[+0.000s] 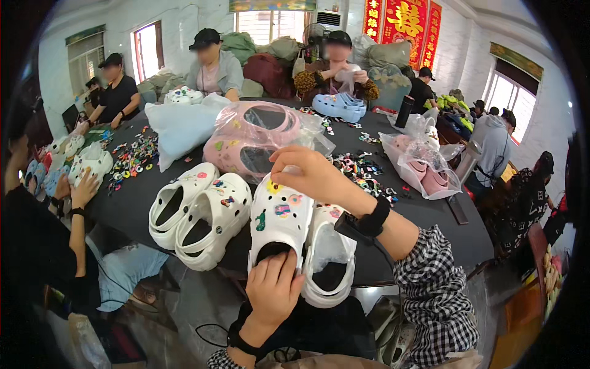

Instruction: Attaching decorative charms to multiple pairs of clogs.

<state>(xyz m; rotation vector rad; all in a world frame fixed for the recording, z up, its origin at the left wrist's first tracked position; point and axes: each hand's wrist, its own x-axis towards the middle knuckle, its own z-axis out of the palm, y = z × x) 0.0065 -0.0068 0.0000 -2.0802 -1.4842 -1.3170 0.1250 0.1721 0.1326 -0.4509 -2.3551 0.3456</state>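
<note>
A white clog (279, 230) with several colourful shoe charms stands toe-away at the table's near edge. My left hand (270, 289) holds it at the heel opening, its fingers reaching inside. Over the toe, my right hand (304, 175) is closed in a pinch, its fingertips at a small yellow shoe charm (272, 186); they partly cover it. Against the right side of this clog stands its mate, another white clog (332, 258), with clear plastic inside. To the left sits a pair of white clogs (212, 221), also bearing charms.
Behind the clogs lies a bag of pink clogs (252, 138), beside a pale blue bag (184, 126). Loose charms (132, 157) are scattered on the dark table (424, 227). Blue clogs (338, 107) and bagged pink shoes (424, 166) stand farther off. A co-worker's hand (86, 187) is at left.
</note>
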